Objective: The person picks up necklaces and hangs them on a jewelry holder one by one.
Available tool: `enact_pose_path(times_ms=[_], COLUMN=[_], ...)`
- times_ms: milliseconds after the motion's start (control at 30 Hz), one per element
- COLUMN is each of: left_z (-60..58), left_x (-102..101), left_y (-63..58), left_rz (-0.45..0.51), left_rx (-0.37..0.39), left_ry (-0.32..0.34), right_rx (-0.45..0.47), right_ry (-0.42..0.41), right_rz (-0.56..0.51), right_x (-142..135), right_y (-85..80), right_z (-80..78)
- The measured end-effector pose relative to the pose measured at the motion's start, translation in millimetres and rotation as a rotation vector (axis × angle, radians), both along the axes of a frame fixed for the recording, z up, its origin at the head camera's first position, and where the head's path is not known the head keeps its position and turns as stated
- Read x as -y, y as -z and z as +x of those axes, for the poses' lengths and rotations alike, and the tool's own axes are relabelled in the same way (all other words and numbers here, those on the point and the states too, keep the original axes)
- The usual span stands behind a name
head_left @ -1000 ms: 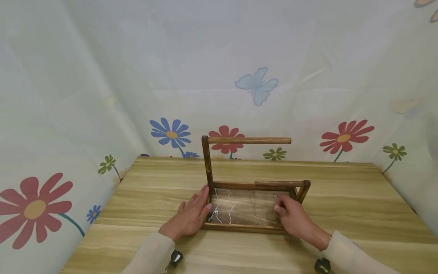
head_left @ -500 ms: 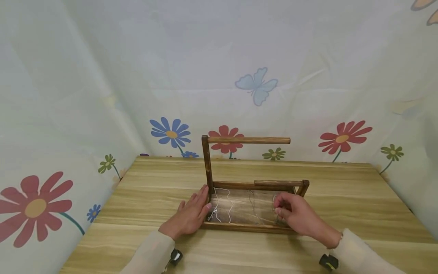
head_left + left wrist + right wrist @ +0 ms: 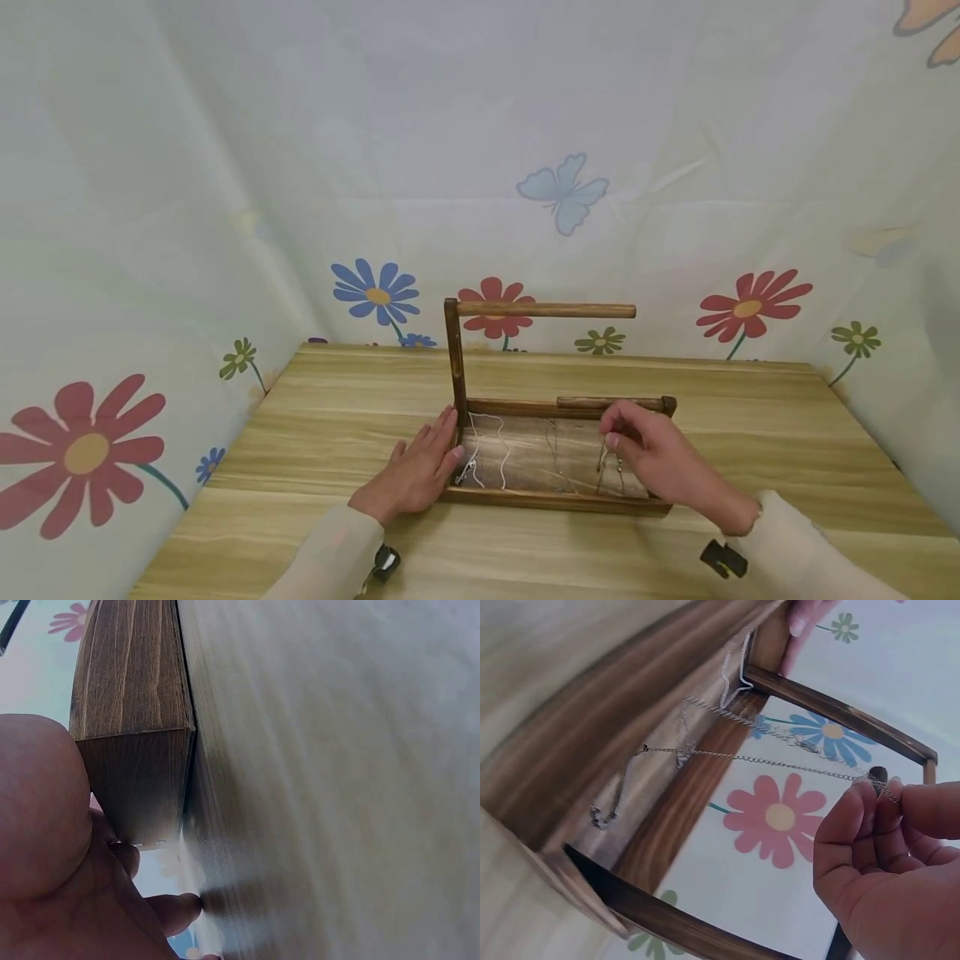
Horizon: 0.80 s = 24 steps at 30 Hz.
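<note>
"Cut off?"
"Near edge of the bench (image 3: 525,554), by the head view's bottom; left hand (image 3: 45,825), at the left wrist view's left side."
"Hidden?"
"Part of the tray (image 3: 555,499)'s right end, behind the right hand (image 3: 663,454)."
"Blurred?"
"Bench grain, left wrist view."
"Too small?"
"The dark piece (image 3: 646,748) on the pinched chain (image 3: 761,760); unidentifiable."

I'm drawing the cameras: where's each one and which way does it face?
Head: on the person's head, facing forward and down at the wooden stand; left grip, right grip, sleeves show.
Left wrist: on that wrist, facing the stand's end and table; part of left grip shows.
Right wrist: on that wrist, facing across the stand; right grip and a bit of left grip show.
Head and right wrist both show the right grip pinching a chain.
</note>
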<state>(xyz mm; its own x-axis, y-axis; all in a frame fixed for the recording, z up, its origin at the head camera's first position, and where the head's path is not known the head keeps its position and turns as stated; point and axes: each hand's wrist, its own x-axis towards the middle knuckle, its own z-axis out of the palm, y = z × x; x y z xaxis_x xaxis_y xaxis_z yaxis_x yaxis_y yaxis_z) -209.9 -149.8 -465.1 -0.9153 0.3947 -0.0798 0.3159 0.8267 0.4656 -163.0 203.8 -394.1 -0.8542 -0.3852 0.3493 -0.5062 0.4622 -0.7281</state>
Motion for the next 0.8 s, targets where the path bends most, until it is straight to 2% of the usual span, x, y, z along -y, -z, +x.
enact_pose_path(times_ms=[233, 500, 800], left_z=[0.5, -0.1, -1.9], left_x=[0, -1, -1], left_y=[1.2, 1.3, 1.9], left_rz=[-0.002, 0.010, 0.022], left_rx=[-0.001, -0.006, -0.008], left_ry=[-0.003, -0.001, 0.004], right_rx=[-0.038, 0.051, 0.095], right_ry=[-0.009, 0.044, 0.099], right_rz=[-0.012, 0.001, 0.022], right_x=[1, 6, 10], right_y=[-8.6, -20.8, -40.6], right_z=[-1.6, -2.0, -5.2])
